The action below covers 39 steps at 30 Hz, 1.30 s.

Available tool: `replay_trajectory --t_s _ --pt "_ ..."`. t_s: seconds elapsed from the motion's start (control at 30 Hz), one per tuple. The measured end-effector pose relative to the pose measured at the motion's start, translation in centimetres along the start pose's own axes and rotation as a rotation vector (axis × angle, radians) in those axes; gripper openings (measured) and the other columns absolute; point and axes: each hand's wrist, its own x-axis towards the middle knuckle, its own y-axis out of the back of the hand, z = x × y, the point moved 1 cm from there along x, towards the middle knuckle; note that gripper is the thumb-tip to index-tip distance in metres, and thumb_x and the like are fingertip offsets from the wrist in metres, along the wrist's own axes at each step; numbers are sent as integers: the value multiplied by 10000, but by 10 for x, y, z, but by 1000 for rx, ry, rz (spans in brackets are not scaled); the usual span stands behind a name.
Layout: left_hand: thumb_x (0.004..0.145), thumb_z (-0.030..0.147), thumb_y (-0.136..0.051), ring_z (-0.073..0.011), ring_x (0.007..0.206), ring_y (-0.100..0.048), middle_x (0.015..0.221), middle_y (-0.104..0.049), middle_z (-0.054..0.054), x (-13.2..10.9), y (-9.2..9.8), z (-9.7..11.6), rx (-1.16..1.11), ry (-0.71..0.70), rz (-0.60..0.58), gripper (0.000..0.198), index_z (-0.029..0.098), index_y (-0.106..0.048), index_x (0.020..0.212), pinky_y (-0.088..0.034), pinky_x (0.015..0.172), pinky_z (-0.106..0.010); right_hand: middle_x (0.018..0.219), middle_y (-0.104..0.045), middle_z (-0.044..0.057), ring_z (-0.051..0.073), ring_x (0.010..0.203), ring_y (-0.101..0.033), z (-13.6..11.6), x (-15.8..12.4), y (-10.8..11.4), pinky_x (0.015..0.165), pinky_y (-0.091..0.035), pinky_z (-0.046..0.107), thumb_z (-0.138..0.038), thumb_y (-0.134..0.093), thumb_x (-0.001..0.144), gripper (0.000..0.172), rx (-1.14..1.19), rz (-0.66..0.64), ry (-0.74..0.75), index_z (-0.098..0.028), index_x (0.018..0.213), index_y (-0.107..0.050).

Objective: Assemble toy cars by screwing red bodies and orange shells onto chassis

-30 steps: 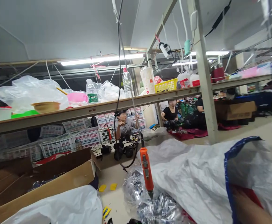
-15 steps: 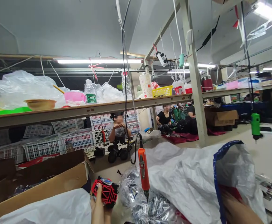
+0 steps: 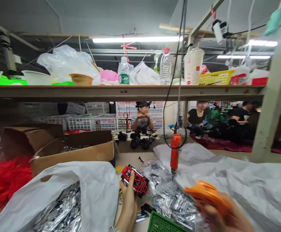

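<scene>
Well, the left hand (image 3: 128, 201) curls tight around a red-and-black toy frame (image 3: 135, 181), and the right hand (image 3: 219, 214) grips a blurry orange piece (image 3: 204, 193).

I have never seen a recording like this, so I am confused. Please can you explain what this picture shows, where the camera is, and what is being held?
There is no machine here. These are a person's two bare hands, seen from one camera worn on the head, which looks forward and down. The left hand holds a red and black plastic part. The right hand holds an orange thing, too blurred to name. Between them hangs an orange electric screwdriver. Below lie silver packets in a white sack, and a green crate. Beyond the shelf, a co-worker sits.
</scene>
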Motion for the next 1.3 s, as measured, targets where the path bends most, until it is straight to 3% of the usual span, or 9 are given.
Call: replay_trajectory --t_s 0.07,0.13,0.23,0.4,0.5,0.6,0.93,1.1,1.3 --pt "714 499 -896 -211 770 -749 992 -748 -75 0 0 2 16 -24 -5 591 232 -601 1151 -619 696 -330 723 -717 61 232 663 -635 -11 20 -67 567 -511 323 -732 -778 710 520 247 -213 -252 -221 800 -769" --pt "666 506 -924 -225 856 -756 1036 -755 -81 0 0 6 29 -79 -12 652 227 -613 1167 -615 774 -329 544 -601 19 169 517 -517 -21 39 -120 468 -428 287 -843 -759 597 645 330 -330 -282 -200 634 -717" --pt "633 511 -942 -227 955 -742 1095 -759 -79 2 0 11 62 -175 -29 743 228 -611 1235 -591 835 -296 620 -661 28 162 570 -554 -21 52 -156 499 -448 266 -839 -803 522 685 424 -387 -305 -181 689 -716" --pt "633 559 -926 -236 950 -743 1071 -758 -77 -1 0 17 46 -188 9 782 212 -597 1252 -589 798 -296 693 -692 3 127 500 -548 5 35 -151 402 -392 208 -751 -810 654 629 569 -405 -419 -232 922 -578" --pt "629 623 -897 -230 840 -753 986 -773 -69 -7 -1 18 30 -182 52 741 191 -639 1172 -593 727 -300 645 -658 -12 141 497 -584 12 22 -154 412 -486 238 -750 -829 625 643 628 -464 -491 -240 842 -503" --pt "609 652 -889 -265 820 -769 933 -787 -92 -12 -2 18 19 -174 65 706 153 -683 1065 -611 734 -344 645 -647 -1 147 485 -584 12 13 -166 354 -487 247 -767 -852 551 677 660 -492 -540 -229 772 -505" --pt "503 553 -958 -291 864 -775 908 -793 -89 -22 -8 19 -40 -199 134 734 140 -712 1058 -634 762 -381 623 -554 -15 116 532 -478 10 2 -174 332 -389 185 -817 -806 556 668 651 -292 -550 -213 666 -544" --pt "457 598 -957 -238 784 -756 870 -790 -63 -25 -9 20 -40 -218 186 756 157 -704 1017 -617 696 -322 617 -544 -18 107 507 -455 8 -2 -175 368 -369 195 -823 -760 627 651 655 -258 -549 -207 690 -560" --pt "560 530 -933 -259 866 -763 943 -790 -68 -24 -10 23 -21 -198 170 661 180 -691 1065 -621 756 -349 684 -542 -6 135 585 -477 -3 7 -164 443 -391 222 -837 -748 629 660 643 -277 -513 -221 738 -536"
